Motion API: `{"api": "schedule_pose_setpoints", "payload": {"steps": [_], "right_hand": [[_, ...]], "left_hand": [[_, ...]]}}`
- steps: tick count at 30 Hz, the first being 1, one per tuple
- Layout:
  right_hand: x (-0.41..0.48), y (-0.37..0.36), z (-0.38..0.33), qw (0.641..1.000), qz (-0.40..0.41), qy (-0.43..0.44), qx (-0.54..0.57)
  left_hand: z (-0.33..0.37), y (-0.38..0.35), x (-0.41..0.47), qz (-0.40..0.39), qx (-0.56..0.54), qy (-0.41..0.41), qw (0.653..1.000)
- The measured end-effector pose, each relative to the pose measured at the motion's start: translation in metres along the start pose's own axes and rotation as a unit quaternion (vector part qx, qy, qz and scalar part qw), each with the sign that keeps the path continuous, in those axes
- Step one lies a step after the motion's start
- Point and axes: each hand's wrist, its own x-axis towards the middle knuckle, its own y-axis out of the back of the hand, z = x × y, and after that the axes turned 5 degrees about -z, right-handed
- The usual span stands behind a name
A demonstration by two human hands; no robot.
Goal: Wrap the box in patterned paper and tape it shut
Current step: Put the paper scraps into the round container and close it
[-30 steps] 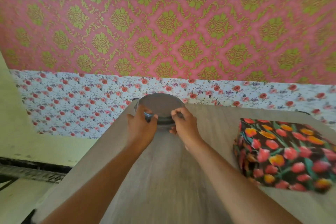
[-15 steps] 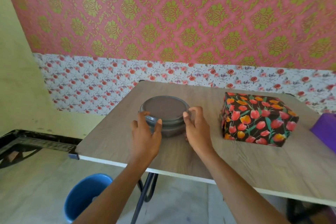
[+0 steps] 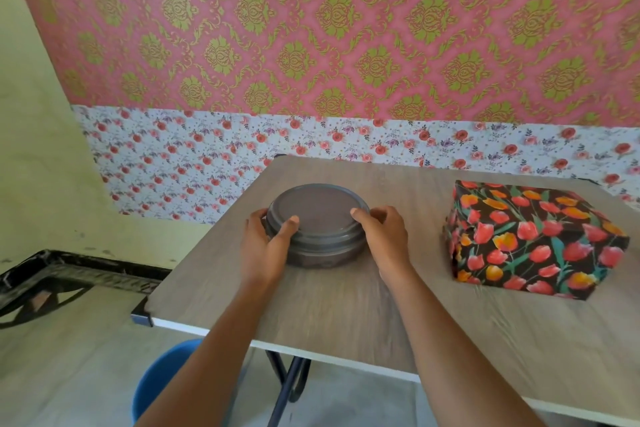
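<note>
Head view. Both hands meet at a round, dark, lidded container (image 3: 318, 218) standing on the wood-grain bench (image 3: 346, 315), near its left corner. The left hand (image 3: 266, 246) grips the container's left side, fingers curled round the wall and thumb lying on the lid's rim. The right hand (image 3: 386, 239) grips the opposite side likewise, thumb tip on the rim. The box (image 3: 533, 239), fully covered in black paper printed with red and orange tulips, rests on the bench to the right, well apart from both hands; no tape can be made out on it. Below the bench's near edge, a blue bucket (image 3: 162, 381) stands on the floor. Behind, pink damask paper (image 3: 311, 28) hangs above a floral band (image 3: 207, 149).
</note>
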Motion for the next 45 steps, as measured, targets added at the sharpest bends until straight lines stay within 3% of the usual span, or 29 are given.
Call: {"api": "schedule_pose_setpoints", "payload": {"steps": [7,11,13,17,28,45], "right_hand": [[-0.002,0.008,0.008,0.998,-0.001,0.024,0.055],[0.005,0.016,0.004,0.972,-0.064,-0.085,0.210],[-0.001,0.020,0.000,0.956,-0.114,-0.136,0.235],[-0.014,0.028,0.002,0.937,-0.167,-0.152,0.268],[-0.020,0.028,0.004,0.918,-0.156,-0.171,0.323],[-0.024,0.029,0.000,0.886,-0.141,-0.179,0.405]], "left_hand": [[-0.002,-0.004,0.006,0.015,0.048,-0.028,0.998],[-0.003,-0.004,0.002,0.040,0.083,-0.120,0.988],[-0.008,-0.003,0.003,0.032,0.106,-0.159,0.981],[-0.013,-0.003,0.004,-0.014,0.141,-0.151,0.978],[-0.015,-0.007,0.001,-0.058,0.214,-0.198,0.955],[-0.017,-0.008,0.003,-0.035,0.190,-0.230,0.954]]}}
